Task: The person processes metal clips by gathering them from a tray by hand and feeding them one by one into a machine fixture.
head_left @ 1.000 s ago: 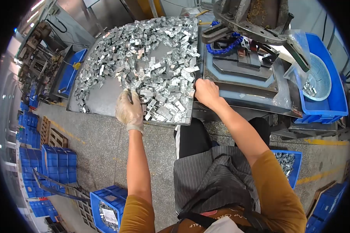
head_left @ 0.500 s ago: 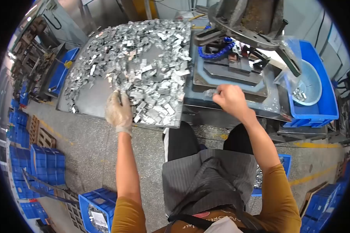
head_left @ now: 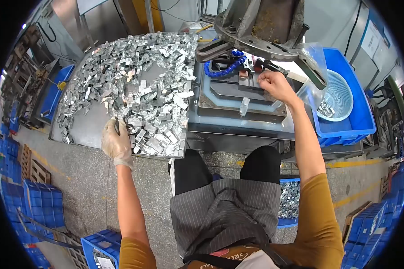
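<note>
Flat grey metal tray [head_left: 83, 125] sits upper left, translucent-gloved left hand [head_left: 116, 141] at its lower edge, narrowly parted, bare right hand [head_left: 278, 86] curled upper right, can't tell if either holds anything, and the tray's small silver blocky metal pieces [head_left: 155, 143] look stiff, light, slick, best pinched by flat sides.

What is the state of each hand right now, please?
Left hand: gloved, half-curled beside metal parts; cannot tell whether holding one.
Right hand: bare, curled over machine bed; any grip cannot be told.
</note>
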The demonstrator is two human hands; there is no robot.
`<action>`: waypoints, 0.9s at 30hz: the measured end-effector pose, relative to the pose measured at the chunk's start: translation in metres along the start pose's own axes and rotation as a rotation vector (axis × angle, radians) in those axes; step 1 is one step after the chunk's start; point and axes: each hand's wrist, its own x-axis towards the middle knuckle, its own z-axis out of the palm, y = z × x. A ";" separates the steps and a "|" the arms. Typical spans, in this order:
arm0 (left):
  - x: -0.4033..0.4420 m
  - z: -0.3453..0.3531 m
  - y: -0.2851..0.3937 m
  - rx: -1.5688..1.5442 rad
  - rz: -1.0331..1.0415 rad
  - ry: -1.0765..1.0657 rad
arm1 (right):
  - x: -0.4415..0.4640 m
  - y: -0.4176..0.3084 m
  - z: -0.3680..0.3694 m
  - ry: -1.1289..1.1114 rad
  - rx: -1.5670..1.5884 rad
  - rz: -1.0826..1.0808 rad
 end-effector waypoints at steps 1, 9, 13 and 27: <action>0.000 0.001 0.000 -0.004 -0.012 -0.002 | 0.001 0.004 0.002 0.005 -0.036 -0.024; 0.000 0.001 -0.001 0.004 -0.038 -0.033 | -0.054 -0.041 0.034 0.085 -0.122 -0.013; 0.000 -0.003 0.003 0.004 -0.038 -0.038 | -0.079 -0.059 0.054 -0.327 -0.358 -0.134; 0.001 -0.012 0.004 -0.033 0.018 -0.172 | -0.101 -0.061 0.096 -0.027 -0.469 0.186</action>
